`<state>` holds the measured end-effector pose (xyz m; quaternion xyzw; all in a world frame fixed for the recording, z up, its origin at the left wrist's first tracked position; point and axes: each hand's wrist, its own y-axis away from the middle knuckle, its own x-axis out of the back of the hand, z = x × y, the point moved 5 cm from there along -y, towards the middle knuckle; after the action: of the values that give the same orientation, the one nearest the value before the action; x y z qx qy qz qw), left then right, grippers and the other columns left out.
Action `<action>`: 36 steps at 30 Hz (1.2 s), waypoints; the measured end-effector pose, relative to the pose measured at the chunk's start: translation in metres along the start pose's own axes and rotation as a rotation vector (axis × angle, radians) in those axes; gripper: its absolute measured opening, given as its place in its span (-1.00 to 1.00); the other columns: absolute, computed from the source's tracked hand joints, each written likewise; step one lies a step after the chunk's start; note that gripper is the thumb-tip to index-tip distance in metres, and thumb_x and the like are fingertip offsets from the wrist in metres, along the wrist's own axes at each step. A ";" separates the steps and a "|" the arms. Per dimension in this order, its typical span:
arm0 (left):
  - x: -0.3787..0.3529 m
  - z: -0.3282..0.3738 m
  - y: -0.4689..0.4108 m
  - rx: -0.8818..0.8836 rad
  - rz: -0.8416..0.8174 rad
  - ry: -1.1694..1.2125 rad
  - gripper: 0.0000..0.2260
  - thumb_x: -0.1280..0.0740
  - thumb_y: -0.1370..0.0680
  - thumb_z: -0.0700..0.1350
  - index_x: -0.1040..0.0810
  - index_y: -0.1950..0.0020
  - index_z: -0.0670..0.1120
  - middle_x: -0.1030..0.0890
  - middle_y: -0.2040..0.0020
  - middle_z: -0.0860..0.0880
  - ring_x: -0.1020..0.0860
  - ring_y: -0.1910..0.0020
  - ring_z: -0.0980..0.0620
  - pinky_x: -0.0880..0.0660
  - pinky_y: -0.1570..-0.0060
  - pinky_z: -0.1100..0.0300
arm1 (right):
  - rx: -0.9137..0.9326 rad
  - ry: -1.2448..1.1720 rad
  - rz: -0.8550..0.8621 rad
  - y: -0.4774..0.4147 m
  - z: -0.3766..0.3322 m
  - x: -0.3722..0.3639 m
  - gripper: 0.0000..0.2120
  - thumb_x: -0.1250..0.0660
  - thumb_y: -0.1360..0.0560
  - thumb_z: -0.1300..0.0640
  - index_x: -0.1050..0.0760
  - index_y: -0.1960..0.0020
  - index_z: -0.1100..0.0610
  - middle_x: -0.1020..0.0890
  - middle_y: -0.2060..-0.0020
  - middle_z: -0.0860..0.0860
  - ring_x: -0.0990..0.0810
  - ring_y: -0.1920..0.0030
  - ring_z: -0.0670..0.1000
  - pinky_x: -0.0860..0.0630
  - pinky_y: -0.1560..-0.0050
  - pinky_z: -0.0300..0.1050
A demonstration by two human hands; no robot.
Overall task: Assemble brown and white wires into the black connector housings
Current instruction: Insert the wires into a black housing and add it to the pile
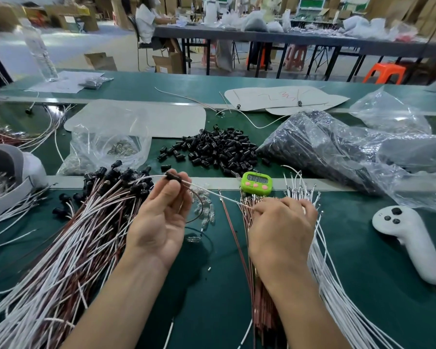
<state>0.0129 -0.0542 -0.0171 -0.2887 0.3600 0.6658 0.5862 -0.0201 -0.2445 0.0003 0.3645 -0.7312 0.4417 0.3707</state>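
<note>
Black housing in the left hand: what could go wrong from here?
1. The white wire spans from the black housing, pinched in the left hand, to the right hand; a tug might unseat it.
2. The right hand rests over the brown wire bundle, so neighbouring wires could snag.
3. Loose clear bulbs lie under the work and could be crushed.

Only blurred, seemingly illegible digits on the green timer [256,182].
</note>
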 end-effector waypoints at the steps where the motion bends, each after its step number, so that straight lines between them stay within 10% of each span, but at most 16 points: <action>1: 0.000 -0.001 0.000 -0.002 0.000 -0.034 -0.83 -0.39 -0.39 -0.24 -0.77 0.20 -0.04 -0.74 0.10 -0.02 -0.71 0.14 0.12 -0.63 0.13 0.30 | -0.011 0.006 -0.028 0.001 0.001 -0.002 -0.74 -0.38 -0.48 0.26 -0.75 0.16 -0.05 -0.72 0.17 -0.14 -0.57 -0.11 0.03 -0.08 -0.37 -0.07; 7: -0.013 -0.004 0.007 -0.182 -0.107 -0.425 -0.85 -0.46 -0.32 -0.26 -0.77 0.19 -0.07 -0.73 0.17 -0.06 -0.67 0.17 0.10 -0.58 0.10 0.32 | 0.128 -0.357 -0.018 0.010 -0.019 0.002 -0.67 -0.59 -0.42 0.15 -0.71 -0.17 -0.01 -0.72 -0.06 -0.06 -0.57 -0.12 0.05 -0.29 -0.21 -0.21; 11: -0.019 -0.009 0.013 -0.236 -0.175 -0.591 -0.75 -0.45 -0.37 -0.47 -0.77 0.14 -0.15 -0.75 0.16 -0.15 -0.71 0.17 0.02 -0.60 0.11 0.27 | 0.174 -0.534 -0.008 0.019 -0.028 0.001 -0.80 -0.56 -0.46 0.02 -0.73 -0.08 -0.05 -0.75 0.14 -0.10 -0.65 0.16 0.02 -0.57 0.07 -0.08; 16: -0.025 -0.012 0.018 -0.248 -0.228 -0.621 -0.79 -0.49 -0.33 -0.38 -0.77 0.12 -0.15 -0.75 0.15 -0.14 -0.72 0.15 0.03 -0.61 0.10 0.27 | 0.155 -0.664 -0.041 0.017 -0.022 -0.006 -0.87 -0.43 -0.55 -0.01 -0.67 0.12 0.01 -0.59 0.43 -0.13 -0.47 0.35 -0.02 -0.39 0.34 -0.09; 22: -0.027 -0.014 0.018 -0.263 -0.236 -0.666 -0.69 -0.43 -0.39 -0.51 -0.77 0.11 -0.13 -0.76 0.13 -0.13 -0.73 0.13 0.02 -0.61 0.07 0.26 | 0.190 -0.677 -0.129 0.018 -0.025 -0.006 -0.81 -0.40 -0.61 0.07 -0.65 0.15 0.08 -0.52 0.42 -0.13 -0.42 0.28 -0.05 -0.28 0.36 -0.28; 36: -0.023 -0.014 0.018 -0.235 -0.228 -0.539 -0.81 -0.52 -0.31 -0.26 -0.76 0.09 -0.16 -0.75 0.12 -0.12 -0.69 0.17 0.08 -0.56 0.15 0.33 | 0.173 -0.473 -0.188 0.019 -0.024 -0.016 -0.75 -0.29 -0.65 0.01 -0.58 0.16 0.06 -0.62 0.37 -0.03 -0.52 0.31 0.13 -0.42 0.27 0.03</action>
<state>-0.0024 -0.0797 -0.0042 -0.2062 0.0777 0.6853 0.6941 -0.0237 -0.2133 -0.0124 0.5541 -0.7200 0.3687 0.1966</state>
